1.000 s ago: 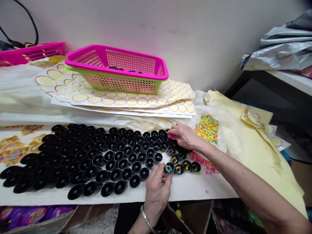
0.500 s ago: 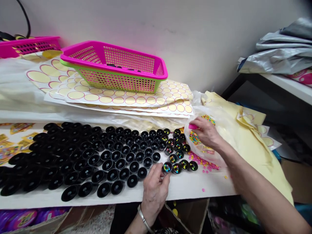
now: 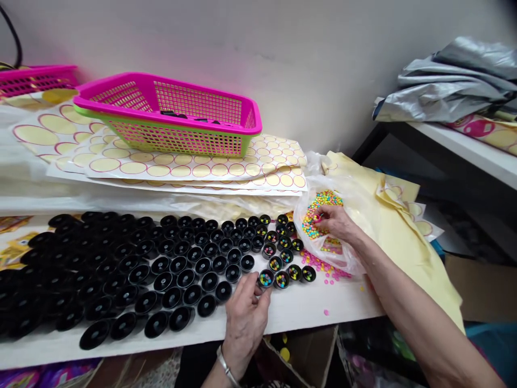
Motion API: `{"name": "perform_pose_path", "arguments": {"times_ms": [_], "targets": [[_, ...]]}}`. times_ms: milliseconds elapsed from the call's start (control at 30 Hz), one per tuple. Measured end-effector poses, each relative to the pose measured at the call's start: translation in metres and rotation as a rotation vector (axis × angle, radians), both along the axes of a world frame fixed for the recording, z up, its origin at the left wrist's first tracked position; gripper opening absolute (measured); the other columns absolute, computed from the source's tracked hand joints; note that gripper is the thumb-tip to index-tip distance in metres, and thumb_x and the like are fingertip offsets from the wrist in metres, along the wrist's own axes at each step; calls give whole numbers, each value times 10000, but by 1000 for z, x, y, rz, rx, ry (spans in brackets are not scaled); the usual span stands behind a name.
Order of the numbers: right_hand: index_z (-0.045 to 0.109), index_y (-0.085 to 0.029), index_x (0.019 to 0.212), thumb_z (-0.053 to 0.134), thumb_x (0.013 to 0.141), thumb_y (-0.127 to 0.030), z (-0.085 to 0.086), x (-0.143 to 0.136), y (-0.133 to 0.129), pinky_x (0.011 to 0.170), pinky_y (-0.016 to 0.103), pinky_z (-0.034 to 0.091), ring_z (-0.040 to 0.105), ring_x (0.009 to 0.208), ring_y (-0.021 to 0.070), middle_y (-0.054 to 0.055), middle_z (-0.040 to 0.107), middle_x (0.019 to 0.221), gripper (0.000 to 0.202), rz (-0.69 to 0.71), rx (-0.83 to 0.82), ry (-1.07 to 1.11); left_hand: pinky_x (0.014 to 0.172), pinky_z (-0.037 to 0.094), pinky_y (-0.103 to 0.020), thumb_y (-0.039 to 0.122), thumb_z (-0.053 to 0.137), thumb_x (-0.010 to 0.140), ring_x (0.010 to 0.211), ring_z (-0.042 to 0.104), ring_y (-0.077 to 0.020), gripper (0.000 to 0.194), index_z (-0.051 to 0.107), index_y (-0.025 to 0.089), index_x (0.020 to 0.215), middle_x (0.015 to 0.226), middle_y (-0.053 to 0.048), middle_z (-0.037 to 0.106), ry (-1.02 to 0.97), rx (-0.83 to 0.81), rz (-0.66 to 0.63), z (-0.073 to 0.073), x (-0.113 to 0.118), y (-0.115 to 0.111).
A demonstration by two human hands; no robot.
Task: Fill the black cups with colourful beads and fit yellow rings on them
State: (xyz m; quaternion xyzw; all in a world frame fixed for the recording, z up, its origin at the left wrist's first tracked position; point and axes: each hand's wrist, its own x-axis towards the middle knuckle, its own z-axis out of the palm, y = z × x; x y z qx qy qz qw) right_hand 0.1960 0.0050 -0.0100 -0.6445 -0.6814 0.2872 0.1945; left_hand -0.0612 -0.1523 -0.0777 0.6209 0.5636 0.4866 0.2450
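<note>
- Left hand: above front edge of white tabletop; fingers and thumb grasping sides of an upright black cup, multicoloured candies inside.
- Right hand: at the mouth of a translucent bag; fingers pinching a small pink object, partly hidden, at the candy heap within.
- Candy-bearing cups: cluster between left hand and bag, several touching or nearly so.
- Other black cups: close-set rows spreading leftward, open ends up.
- Pink candies: scattered beside the bag; one lies apart, nearer the front edge.
- Behind: pink basket nested in green basket, resting on sheets of cream circles.
</note>
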Motion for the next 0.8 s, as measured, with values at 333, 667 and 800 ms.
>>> {"name": "perform_pose_path", "arguments": {"times_ms": [333,667,800], "targets": [[625,-164,725,720,583,-253,32,-42,-24,633,277,437,534,636,123,-12,596,682,193,28,-71,625,569,484,-191,216,574,813,624,544,-92,248,572,154,1054,791,-20,567,27,-22,-22,0,1,-2],[655,-169,859,541,772,-134,27,-121,-2,736,282,358,505,829,173,34,598,823,148,538,213,-115,595,476,-191,181,559,816,660,543,-94,227,561,163,1042,818,-19,565,-4,-60,-34,2,0,-3],[629,-163,853,457,802,-108,25,-131,7,693,286,329,476,835,187,57,590,863,188,528,271,-370,618,472,-200,186,564,817,660,534,-93,210,561,176,1026,795,-5,550,-10,-83,-41,-2,1,-4]]}}
